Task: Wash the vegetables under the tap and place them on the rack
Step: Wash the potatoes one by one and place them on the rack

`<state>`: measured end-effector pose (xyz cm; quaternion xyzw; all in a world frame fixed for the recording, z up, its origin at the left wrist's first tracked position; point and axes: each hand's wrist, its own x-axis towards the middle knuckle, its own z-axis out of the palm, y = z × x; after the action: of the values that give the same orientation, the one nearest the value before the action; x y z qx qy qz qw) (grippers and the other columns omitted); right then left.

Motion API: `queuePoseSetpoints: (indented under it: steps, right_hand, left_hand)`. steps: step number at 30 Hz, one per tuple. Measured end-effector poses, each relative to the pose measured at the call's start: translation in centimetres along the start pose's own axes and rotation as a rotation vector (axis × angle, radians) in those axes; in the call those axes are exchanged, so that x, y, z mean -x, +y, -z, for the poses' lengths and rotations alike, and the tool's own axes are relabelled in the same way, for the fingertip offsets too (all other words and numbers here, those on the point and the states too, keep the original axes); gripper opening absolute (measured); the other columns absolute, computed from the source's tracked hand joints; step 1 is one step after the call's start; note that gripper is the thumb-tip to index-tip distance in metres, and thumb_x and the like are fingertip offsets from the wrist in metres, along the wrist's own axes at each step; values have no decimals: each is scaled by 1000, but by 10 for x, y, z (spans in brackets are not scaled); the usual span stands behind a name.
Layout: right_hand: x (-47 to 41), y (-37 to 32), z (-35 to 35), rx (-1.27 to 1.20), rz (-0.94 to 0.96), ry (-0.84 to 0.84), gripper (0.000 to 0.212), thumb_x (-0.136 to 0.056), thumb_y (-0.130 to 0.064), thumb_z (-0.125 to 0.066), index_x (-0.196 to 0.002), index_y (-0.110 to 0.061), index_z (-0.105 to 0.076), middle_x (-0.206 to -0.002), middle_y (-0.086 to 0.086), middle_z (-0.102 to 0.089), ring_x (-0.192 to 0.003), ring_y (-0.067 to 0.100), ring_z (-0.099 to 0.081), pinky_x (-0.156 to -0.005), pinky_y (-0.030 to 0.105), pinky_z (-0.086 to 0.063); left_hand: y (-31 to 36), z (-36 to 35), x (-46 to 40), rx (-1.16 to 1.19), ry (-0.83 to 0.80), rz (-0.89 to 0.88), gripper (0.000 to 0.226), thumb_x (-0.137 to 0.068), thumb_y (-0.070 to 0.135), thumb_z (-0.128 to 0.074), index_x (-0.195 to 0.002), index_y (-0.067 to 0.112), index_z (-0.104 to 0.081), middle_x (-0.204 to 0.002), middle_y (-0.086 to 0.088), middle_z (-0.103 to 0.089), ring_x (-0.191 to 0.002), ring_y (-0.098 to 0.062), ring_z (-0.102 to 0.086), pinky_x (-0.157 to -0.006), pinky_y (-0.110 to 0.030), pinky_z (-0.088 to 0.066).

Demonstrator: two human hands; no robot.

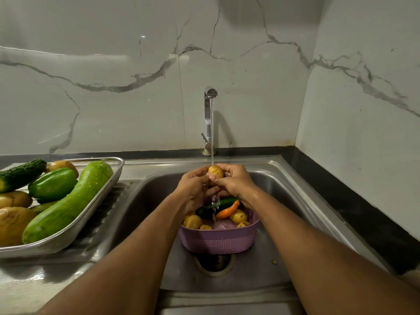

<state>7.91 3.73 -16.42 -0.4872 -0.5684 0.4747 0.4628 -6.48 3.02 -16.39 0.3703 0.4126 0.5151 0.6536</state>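
Observation:
A small yellow potato (216, 171) sits under the running stream from the chrome tap (209, 114). My left hand (195, 185) and my right hand (234, 181) both grip it from either side, over the sink (284, 201). Below them a purple basket (218, 242) stands in the sink and holds several potatoes (238, 217), a dark cucumber (223, 202) and an orange carrot (227, 210). On the left, the steel rack (109, 178) carries a long light-green gourd (68, 203), a green pepper (52, 185), a dark cucumber (21, 175) and several potatoes (12, 223).
The sink drain (214, 262) lies just in front of the basket. A ribbed steel draining board (97, 226) lies under the rack. A black countertop (354, 208) runs along the right, and marble walls close in the back and right.

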Motion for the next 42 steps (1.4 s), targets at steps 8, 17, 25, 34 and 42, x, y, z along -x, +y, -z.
queuePoseSetpoints:
  steps: [8, 17, 25, 34, 42]
  right_hand:
    - [1, -5, 16, 90, -13, -97, 67, -89, -7, -77, -149, -15, -50, -120, 7, -72, -91, 23, -78, -78, 43, -65]
    - [5, 3, -5, 692, 143, -5, 74, -81, -27, -87, -146, -24, -52, -127, 2, -66, -115, 20, -64, -92, 33, -57]
    - [5, 4, 5, 467, 101, 40, 77, -76, -27, -91, -144, -19, -56, -111, -5, -67, -95, 17, -73, -67, 31, -63]
    - [1, 11, 8, 450, 119, 40, 86, -81, -33, -87, -155, -22, -44, -139, 5, -63, -117, 26, -67, -89, 40, -62]
    - [-3, 13, 1, 699, 141, -36, 56, -84, -29, -85, -135, -27, -63, -112, -2, -72, -97, 16, -70, -84, 34, -61]
  left_hand:
    - [2, -7, -1, 5, 150, 22, 22, -89, 8, -78, -110, 4, -75, -97, -19, -77, -76, -25, -77, -59, -32, -64]
    - [-12, -3, -8, -266, 327, -82, 37, -69, 42, -92, -94, 17, -80, -88, -7, -79, -84, -26, -77, -73, -45, -66]
    - [6, 6, -5, -169, 52, 50, 28, -94, 10, -71, -122, 12, -73, -104, -15, -78, -92, -27, -76, -72, -38, -65]
    - [-5, -7, -8, -262, 76, -46, 28, -104, 16, -59, -129, 11, -67, -107, -15, -76, -95, -29, -76, -77, -39, -65]
    - [-17, 0, -10, -334, 182, -104, 26, -93, 35, -73, -109, 16, -75, -100, -9, -77, -89, -24, -76, -71, -35, -65]
